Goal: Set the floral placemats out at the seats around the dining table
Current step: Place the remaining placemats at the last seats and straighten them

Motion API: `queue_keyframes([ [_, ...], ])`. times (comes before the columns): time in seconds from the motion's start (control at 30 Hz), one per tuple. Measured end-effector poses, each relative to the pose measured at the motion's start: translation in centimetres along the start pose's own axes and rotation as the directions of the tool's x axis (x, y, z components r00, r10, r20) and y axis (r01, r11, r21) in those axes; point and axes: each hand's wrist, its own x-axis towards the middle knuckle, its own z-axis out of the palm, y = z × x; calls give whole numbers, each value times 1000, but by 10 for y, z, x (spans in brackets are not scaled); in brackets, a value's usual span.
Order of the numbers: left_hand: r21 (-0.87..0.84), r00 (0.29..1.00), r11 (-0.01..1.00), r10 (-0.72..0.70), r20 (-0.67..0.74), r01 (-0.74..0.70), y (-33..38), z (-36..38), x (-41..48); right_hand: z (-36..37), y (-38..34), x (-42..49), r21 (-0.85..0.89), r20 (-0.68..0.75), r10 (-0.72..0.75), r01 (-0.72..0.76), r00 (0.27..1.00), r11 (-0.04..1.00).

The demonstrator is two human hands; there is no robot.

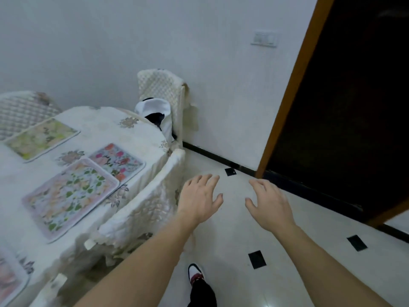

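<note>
The dining table (pixel 137 138) stands at the left under a white floral cloth. Several floral placemats lie flat on it: a green-yellow one (pixel 42 138) at the far side, a red-flowered one (pixel 117 161) near the right edge, a larger green-leafed one (pixel 70 196) partly over it, and a pinkish one (pixel 11 278) cut off at the bottom left. My left hand (pixel 200 197) and my right hand (pixel 269 201) hover over the floor to the right of the table, fingers spread, holding nothing.
A covered chair (pixel 143 209) is tucked at the table's near side. Another chair (pixel 163 89) by the wall holds white and black cloth. A third chair back (pixel 24 111) shows at the far left. A dark doorway (pixel 345 107) opens at right. My shoe (pixel 195 273) is on the white tiled floor.
</note>
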Motion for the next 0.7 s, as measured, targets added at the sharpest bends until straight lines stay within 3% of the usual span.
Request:
queue_keyframes([
  [0.27,-32,982,989,-150,-115,147,-111,-4,115,30,-61,183,21,22,-174,173,985,985],
  [0.47,-23,941,944,-330,-77,329,-194,-4,135,52,-128,267,67,56,-315,312,947,948],
  [0.7,-14,817,819,-574,-53,574,-267,-4,115,96,-206,324,141,126,-543,527,830,838],
])
